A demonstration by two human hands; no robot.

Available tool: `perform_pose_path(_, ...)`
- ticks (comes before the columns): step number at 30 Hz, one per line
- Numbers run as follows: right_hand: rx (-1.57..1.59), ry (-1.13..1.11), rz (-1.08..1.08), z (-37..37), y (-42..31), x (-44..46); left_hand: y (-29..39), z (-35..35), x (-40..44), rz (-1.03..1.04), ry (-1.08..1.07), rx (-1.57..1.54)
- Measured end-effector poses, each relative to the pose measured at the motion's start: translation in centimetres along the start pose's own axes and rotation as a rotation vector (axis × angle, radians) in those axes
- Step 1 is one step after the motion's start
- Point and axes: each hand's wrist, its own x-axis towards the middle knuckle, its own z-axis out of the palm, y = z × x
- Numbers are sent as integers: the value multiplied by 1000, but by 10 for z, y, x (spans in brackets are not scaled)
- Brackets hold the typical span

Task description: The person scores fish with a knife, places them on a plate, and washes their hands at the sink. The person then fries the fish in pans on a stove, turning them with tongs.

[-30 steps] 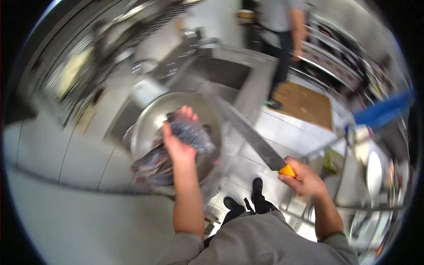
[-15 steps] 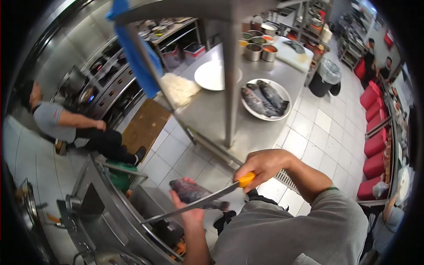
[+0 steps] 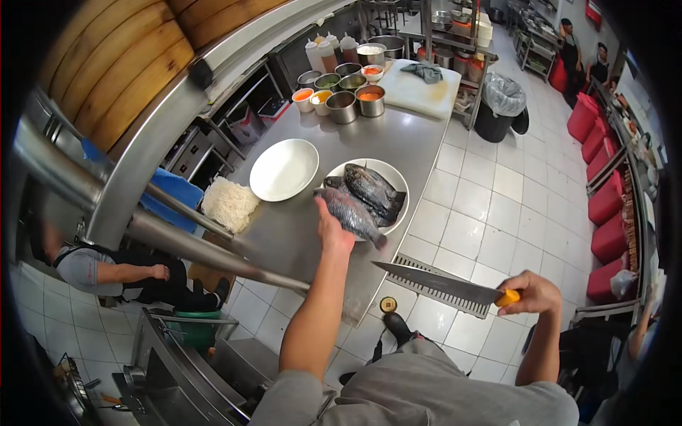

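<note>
My left hand (image 3: 334, 233) grips a dark, scaly whole fish (image 3: 355, 216) over the near left side of a white plate (image 3: 406, 206). Other dark fish (image 3: 373, 188) lie on that plate, partly covered by the held one. Whether the held fish rests on them, I cannot tell. Out to the right, my right hand (image 3: 536, 292) is closed round the orange handle of a large kitchen knife (image 3: 440, 278). Its blade points left, above the floor drain and apart from the fish.
On the steel table (image 3: 284, 231) are another white plate (image 3: 284, 170), a pale stringy heap (image 3: 231, 204), metal pots (image 3: 342, 108) and a white cutting board (image 3: 419, 92). A metal rail (image 3: 213, 248) crosses at left. One person (image 3: 89, 270) sits at left; a bin (image 3: 503, 106) stands beyond.
My left hand has carried the fish up and forward from beside the steel unit to the plate. The knife has swung right, away from my left hand. My view has shifted nearer the table.
</note>
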Motion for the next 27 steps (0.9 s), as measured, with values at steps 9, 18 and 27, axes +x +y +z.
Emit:
perform_pose_path(9, 122, -81, 190, -14, 14, 19, -13, 2, -20, 46, 118, 328)
perform_pose_path(18, 51, -666, -218, 77, -4, 171, 112, -175, -303, 18, -3, -26)
perform_pose_path(27, -250, -1099, -31, 328, -159, 268, 301, -402, -638, 622, 1353, 1202)
